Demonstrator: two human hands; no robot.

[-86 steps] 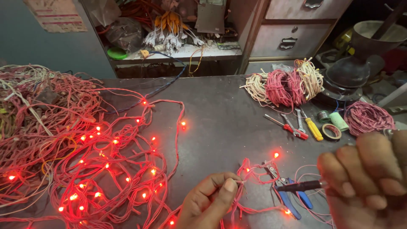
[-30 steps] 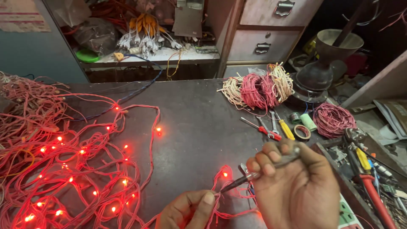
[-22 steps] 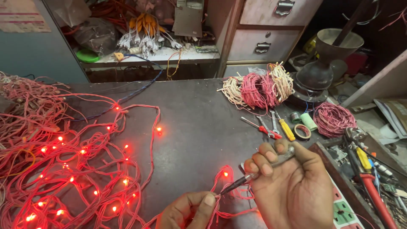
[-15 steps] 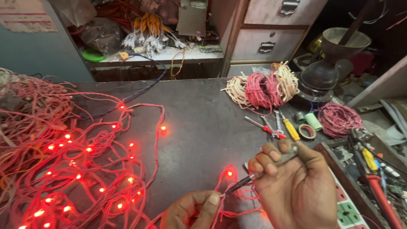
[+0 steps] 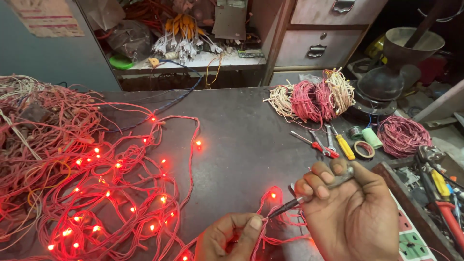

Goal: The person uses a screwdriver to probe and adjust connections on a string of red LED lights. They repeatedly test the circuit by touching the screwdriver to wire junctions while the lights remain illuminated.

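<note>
Item: light string, red wire, bulbs glowing. You are pinching a stretch of it between thumb and forefinger of your left hand, low and close to you, with one lit bulb sitting just above that pinch.

Item: iron, a slim dark-tipped tool. Your right hand is gripping it with fingers curled shut around the handle, and the tip is meeting the wire right at your left fingertips.

Item: main tangle of lit string, lying well to the left of your left hand across the dark bench.

Item: wire coils, pink and cream, lying beyond your right hand; screwdrivers and tape rolls are lying between.

Item: tray of tools, sitting just right of your right hand.

Risk: the tip is working very near your left thumb, so a slip could catch skin. The string is glowing, likely live, so touching bare strands could shock you or short the run. Loose loops under your wrists could snag and tug the joint apart.
</note>
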